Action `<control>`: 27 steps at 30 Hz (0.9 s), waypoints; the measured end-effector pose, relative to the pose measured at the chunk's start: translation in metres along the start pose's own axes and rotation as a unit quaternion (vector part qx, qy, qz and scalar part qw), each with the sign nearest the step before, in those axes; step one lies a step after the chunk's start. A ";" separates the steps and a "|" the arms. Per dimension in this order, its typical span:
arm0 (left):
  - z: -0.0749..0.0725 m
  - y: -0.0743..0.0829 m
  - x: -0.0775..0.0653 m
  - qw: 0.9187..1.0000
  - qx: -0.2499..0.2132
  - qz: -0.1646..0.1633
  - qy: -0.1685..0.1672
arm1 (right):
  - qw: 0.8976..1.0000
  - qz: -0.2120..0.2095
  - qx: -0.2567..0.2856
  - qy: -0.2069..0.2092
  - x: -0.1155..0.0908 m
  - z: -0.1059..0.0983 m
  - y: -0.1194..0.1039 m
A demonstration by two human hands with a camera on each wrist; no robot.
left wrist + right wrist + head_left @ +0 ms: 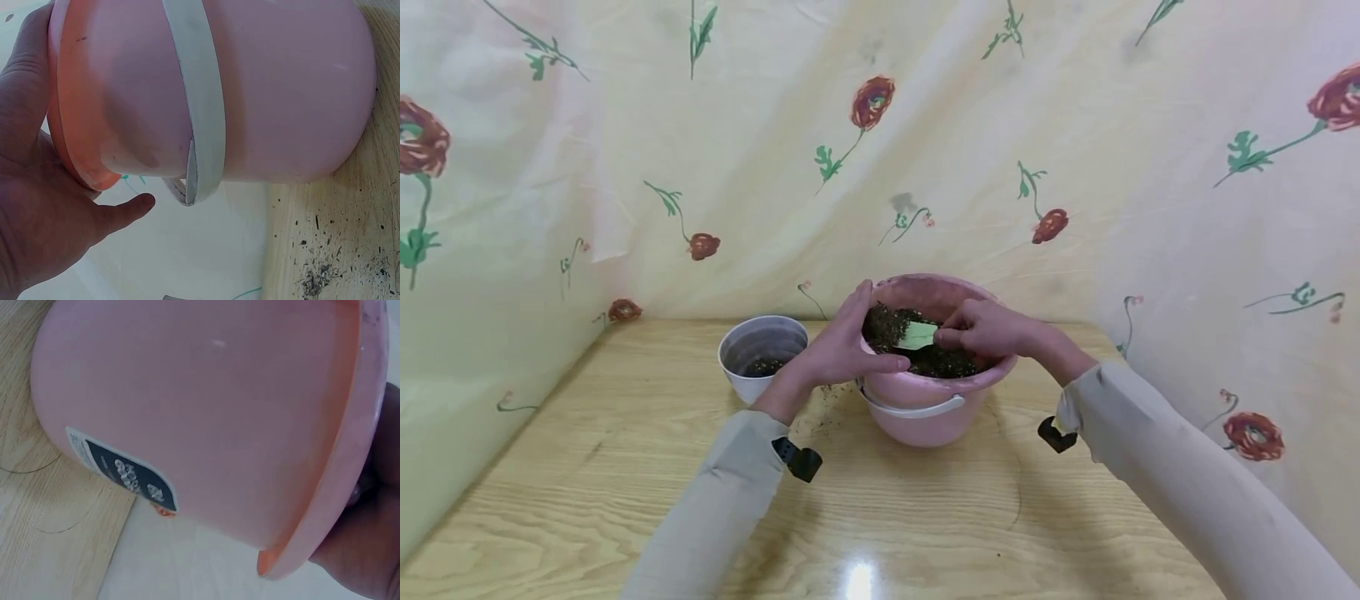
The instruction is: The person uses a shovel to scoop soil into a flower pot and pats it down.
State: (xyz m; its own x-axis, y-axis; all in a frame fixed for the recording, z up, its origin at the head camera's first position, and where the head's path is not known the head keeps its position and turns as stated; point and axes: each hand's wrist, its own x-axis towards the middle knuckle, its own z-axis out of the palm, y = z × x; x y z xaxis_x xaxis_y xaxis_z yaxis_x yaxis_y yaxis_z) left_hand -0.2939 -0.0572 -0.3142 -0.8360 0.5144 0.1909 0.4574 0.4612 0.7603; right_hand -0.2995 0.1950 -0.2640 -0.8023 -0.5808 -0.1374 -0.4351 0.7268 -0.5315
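Observation:
A pink bucket [925,412] with a white handle [917,410] stands upright on the table, with dark soil [943,362] inside. My left hand [838,346] holds its left rim, the thumb lying over the front edge. One finger [125,215] sticks out straight beside the bucket in the left wrist view. Inside the bucket, my right hand [988,327] grips a small light green trowel [917,335], which points left and has soil heaped at its front end. In the right wrist view the bucket wall hides the trowel and most of the right hand [369,531].
Left of the bucket, a white pot [748,387] holds some soil low inside. Soil crumbs [823,417] lie scattered on the wooden table [925,517] between pot and bucket. A flowered cloth [760,167] hangs behind and at both sides.

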 end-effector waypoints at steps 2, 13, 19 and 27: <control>0.000 -0.001 0.000 1.000 0.000 0.005 0.000 | 1.000 -0.001 -0.005 0.013 -0.001 0.000 -0.002; -0.002 -0.002 0.001 1.000 0.006 0.010 0.002 | 0.991 -0.109 0.005 0.081 -0.009 -0.003 -0.010; -0.001 -0.002 0.001 1.000 0.008 0.007 0.000 | 0.992 -0.035 -0.050 0.109 -0.019 -0.002 -0.014; -0.001 -0.004 0.003 0.998 -0.011 0.058 0.000 | 0.989 -0.003 -0.073 0.130 -0.032 -0.002 -0.011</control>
State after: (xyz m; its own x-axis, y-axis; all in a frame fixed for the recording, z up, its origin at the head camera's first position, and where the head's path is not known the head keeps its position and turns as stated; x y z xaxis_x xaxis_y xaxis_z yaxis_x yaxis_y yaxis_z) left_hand -0.2991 -0.0580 -0.3164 -0.7777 0.5635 0.2787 0.5447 0.3826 0.7463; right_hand -0.2692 0.2061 -0.2522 -0.8692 -0.4853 0.0944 -0.4791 0.7797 -0.4031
